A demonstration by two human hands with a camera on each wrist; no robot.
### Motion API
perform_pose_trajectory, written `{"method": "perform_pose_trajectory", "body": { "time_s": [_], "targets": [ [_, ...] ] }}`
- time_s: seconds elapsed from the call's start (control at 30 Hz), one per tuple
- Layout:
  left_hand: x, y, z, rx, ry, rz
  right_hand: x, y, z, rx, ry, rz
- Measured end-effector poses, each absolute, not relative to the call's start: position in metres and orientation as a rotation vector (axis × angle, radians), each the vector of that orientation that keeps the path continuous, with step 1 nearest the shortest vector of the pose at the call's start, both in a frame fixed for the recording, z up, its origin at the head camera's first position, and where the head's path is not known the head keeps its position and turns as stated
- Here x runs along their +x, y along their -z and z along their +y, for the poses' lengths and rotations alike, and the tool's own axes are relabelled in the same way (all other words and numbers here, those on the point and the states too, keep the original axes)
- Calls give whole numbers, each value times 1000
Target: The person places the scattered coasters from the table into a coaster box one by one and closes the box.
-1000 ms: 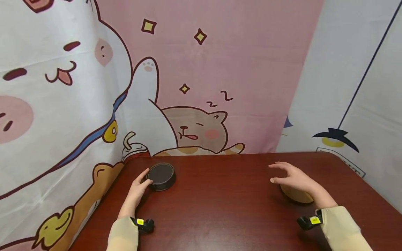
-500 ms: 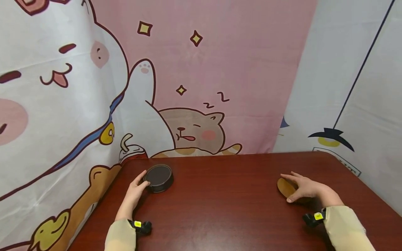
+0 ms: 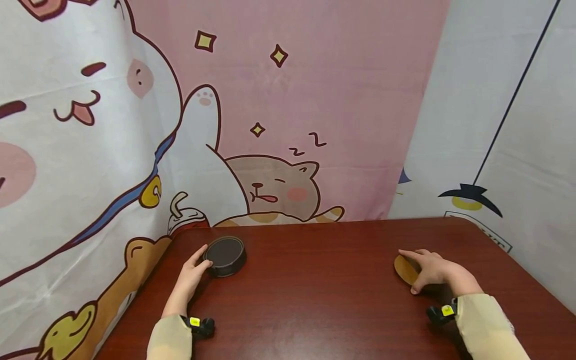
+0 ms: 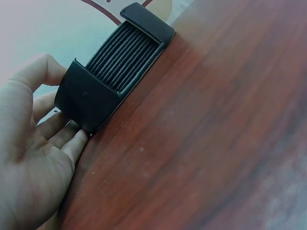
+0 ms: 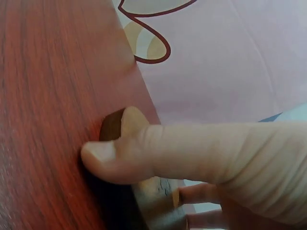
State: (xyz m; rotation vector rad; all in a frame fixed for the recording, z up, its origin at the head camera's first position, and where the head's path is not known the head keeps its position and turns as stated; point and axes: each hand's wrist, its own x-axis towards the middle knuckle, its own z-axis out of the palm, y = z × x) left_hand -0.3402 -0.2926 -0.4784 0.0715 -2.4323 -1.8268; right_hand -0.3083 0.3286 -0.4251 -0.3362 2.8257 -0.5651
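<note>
At the table's left, my left hand [image 3: 191,272] grips the near-left edge of a round black coaster holder [image 3: 226,255], thumb and fingers curved along its side. The left wrist view shows a stack of thin dark discs [image 4: 125,57] through a gap in the holder's wall. At the right, my right hand [image 3: 434,270] holds an oval wooden-topped block [image 3: 405,271], dark along its side. In the right wrist view the thumb [image 5: 120,158] lies across the block on one side, with fingers on the other; faint dark marks show on the wood. The hand covers much of the block.
Both things rest on a reddish-brown wooden table [image 3: 306,300]. Behind its far edge hangs a cloth with cartoon animals [image 3: 279,190], which also runs down the left side. A pale cloth [image 3: 517,150] borders the right. A small camera is strapped on each wrist.
My right hand has come down onto the wooden block and taken hold of it, shifting it slightly left. My left hand stays at the coaster holder. The head view has turned slightly.
</note>
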Motion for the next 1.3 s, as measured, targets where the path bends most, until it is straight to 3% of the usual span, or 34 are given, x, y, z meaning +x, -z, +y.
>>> {"method": "perform_pose_trajectory", "body": {
  "time_s": [0.67,1.3],
  "targets": [
    [-338,478,-293,60,1820,-2425,-322,440,308,-553,609,3036],
    [-340,479,-292,65,1837,-2411,-349,437,212,-919,707,2922]
  ]
}}
